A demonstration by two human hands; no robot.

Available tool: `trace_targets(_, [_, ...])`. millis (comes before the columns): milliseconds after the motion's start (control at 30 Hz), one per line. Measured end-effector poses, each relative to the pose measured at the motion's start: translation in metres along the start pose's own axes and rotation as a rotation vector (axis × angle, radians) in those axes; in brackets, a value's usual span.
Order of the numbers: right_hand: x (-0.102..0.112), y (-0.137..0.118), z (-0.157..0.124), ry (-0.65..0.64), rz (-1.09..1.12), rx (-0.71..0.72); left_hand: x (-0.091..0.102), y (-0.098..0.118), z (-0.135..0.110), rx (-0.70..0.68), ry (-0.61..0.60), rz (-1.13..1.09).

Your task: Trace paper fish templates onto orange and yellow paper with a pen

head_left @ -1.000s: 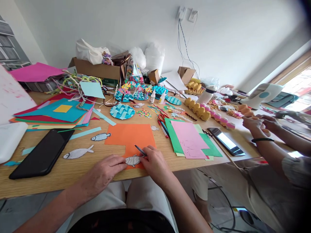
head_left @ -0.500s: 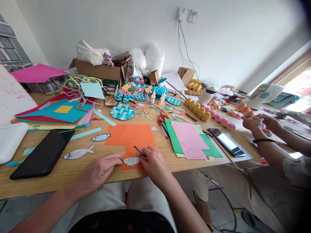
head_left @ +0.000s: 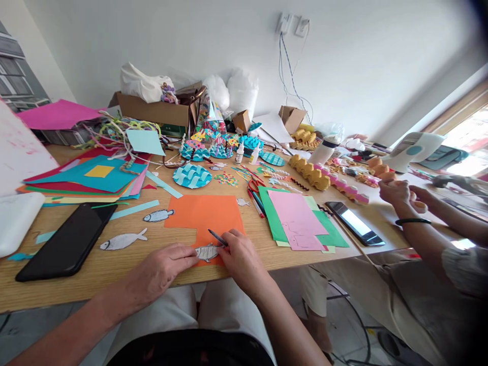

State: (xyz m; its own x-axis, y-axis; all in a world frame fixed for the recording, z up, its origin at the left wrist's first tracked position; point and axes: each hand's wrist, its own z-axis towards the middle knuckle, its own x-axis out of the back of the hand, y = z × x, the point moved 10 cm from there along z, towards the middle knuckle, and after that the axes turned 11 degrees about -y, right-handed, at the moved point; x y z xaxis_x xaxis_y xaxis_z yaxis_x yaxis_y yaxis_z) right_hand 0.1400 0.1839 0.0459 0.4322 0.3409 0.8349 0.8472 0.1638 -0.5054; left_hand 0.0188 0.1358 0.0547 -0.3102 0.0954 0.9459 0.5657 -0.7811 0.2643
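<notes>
A small grey paper fish cut-out (head_left: 208, 252) lies on an orange paper sheet (head_left: 204, 213) near the table's front edge. My left hand (head_left: 160, 272) rests flat beside it, fingertips pressing on the fish's left end. My right hand (head_left: 240, 256) is closed round a dark pen (head_left: 217, 237), its tip on the fish's right part. Two more paper fish (head_left: 122, 240) (head_left: 158, 215) lie to the left on the wooden table (head_left: 114, 264).
A black tablet (head_left: 66, 241) lies front left beside stacked coloured paper (head_left: 89, 175). Green and pink sheets (head_left: 297, 218), a phone (head_left: 354, 222), egg cartons (head_left: 310, 172), glue bottles and boxes crowd the table. Another person's hands (head_left: 400, 195) work at the right.
My left fingertips slid a little right onto the fish's end. The pen tilted slightly. The other person's hands lifted an orange piece a bit higher.
</notes>
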Motion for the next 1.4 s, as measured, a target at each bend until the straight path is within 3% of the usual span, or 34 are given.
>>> trace_targets(167, [0.004, 0.002, 0.000, 0.042, 0.014, 0.025, 0.000, 0.004, 0.002, -0.015, 0.011, 0.011])
trace_targets(400, [0.057, 0.046, -0.031, 0.307, 0.080, -0.018, -0.004, 0.000, -0.002, 0.017, 0.061, 0.042])
trace_targets(500, [0.062, 0.061, -0.047, 0.342, 0.089, -0.009, -0.012, -0.004, -0.004, 0.013, 0.047, 0.052])
trace_targets(800, [0.032, 0.039, -0.059, 0.165, 0.150, 0.107, -0.027, -0.014, -0.013, -0.007, 0.030, 0.089])
trace_targets(1167, [-0.004, -0.013, -0.040, -0.032, 0.168, 0.264, -0.009, 0.001, -0.004, -0.008, 0.045, 0.058])
trace_targets(1400, [-0.015, -0.012, -0.034, -0.078, 0.074, 0.220, -0.004, 0.005, 0.000, -0.011, 0.045, 0.061])
